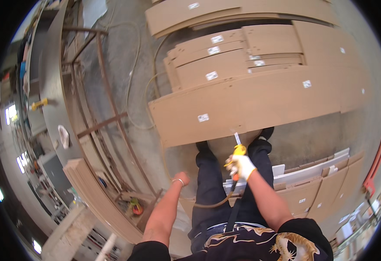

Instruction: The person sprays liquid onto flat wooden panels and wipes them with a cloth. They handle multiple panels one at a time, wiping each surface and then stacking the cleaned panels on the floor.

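Note:
My right hand [241, 166], in a white glove, is wrapped round a yellow air blow gun [239, 150]. Its pale nozzle points away from me, toward the near edge of a long brown board [264, 98]. From the gun's orange fitting, a thin hose [212, 205] curves back to the left across my legs. Bare and with a band at the wrist, my left hand [181, 177] hangs beside my left leg, its fingers curled in. I see nothing in it, and it touches no board.
More labelled brown panels [212, 65] lie beyond the long board. To the left stand a rusty metal frame [108, 91] and a stack of boards [99, 195]. White and brown panels [312, 182] lie right of my legs. A hose [132, 69] loops over the floor.

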Motion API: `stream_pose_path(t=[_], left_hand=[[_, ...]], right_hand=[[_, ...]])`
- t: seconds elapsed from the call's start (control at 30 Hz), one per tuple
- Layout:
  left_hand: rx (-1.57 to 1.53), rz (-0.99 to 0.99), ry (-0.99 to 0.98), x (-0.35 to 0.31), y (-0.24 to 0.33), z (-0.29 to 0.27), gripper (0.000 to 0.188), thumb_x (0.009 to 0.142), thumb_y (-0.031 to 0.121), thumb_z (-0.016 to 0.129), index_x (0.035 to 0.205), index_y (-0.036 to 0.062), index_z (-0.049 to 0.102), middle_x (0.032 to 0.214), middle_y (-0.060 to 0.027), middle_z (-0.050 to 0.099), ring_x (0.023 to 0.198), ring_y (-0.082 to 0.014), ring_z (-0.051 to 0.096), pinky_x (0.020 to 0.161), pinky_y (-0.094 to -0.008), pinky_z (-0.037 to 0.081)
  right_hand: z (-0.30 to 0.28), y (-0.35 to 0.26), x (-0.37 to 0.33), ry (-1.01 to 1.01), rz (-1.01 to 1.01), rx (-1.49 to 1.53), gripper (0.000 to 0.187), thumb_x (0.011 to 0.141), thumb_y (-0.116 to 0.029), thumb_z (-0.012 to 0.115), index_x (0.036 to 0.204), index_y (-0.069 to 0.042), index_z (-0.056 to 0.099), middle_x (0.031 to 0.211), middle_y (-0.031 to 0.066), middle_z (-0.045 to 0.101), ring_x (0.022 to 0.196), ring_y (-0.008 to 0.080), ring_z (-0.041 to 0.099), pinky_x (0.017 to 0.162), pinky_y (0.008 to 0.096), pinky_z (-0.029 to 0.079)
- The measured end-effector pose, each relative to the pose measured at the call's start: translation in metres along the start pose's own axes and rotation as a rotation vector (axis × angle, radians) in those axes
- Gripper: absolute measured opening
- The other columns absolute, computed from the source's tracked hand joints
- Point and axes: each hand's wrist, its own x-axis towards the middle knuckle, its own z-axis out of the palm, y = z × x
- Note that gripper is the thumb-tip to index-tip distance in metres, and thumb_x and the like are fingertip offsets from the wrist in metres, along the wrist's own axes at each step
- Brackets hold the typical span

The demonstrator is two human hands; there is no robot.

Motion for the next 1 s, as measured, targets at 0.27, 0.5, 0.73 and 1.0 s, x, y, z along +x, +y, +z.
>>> stream_pose_path(t=[0.27,0.5,0.73,1.0], left_hand=[[-0.436,-0.039,0.37,0.14,-0.161,-0.027,0.046,0.089,0.026,0.065,0.129,0.0031,0.066,0.125,-0.0247,0.069,0.118,-0.0413,0.064,0.103,-0.0468,0.051],[-0.999,0.049,0.589,0.283,-0.131,-0.068,0.07,0.086,0.028,0.083,0.136,-0.0071,0.049,0.125,-0.0215,0.068,0.111,-0.0323,0.068,0.098,-0.0423,0.053],[-1.026,-0.013,0.48,0.242,-0.111,-0.099,0.071,0.077,0.036,0.091,0.124,-0.0061,0.06,0.118,-0.0186,0.072,0.107,-0.0299,0.07,0.095,-0.0406,0.055],[-1.065,0.263,-0.06,0.06,-0.148,-0.128,0.058,0.08,0.031,0.087,0.124,-0.0013,0.067,0.116,-0.0136,0.073,0.097,-0.0208,0.07,0.082,-0.036,0.057]], right_hand=[[0.072,0.142,0.107,0.237,0.043,0.005,0.004,0.095,-0.018,0.061,0.095,-0.019,0.058,0.093,0.0023,0.065,0.062,0.018,0.053,0.054,0.035,0.039],[0.054,0.147,0.125,0.349,0.076,0.0,0.009,0.096,-0.015,0.061,0.1,-0.02,0.056,0.096,0.0051,0.063,0.07,0.0224,0.06,0.05,0.0366,0.039],[0.053,0.159,0.131,0.19,-0.029,0.267,0.006,0.095,-0.015,0.06,0.1,-0.015,0.056,0.091,0.0072,0.059,0.055,0.0157,0.045,0.052,0.0332,0.04],[0.095,0.242,0.073,0.164,0.064,0.223,0.007,0.097,-0.022,0.064,0.1,-0.019,0.059,0.106,0.0066,0.066,0.06,0.0211,0.054,0.057,0.0383,0.043]])
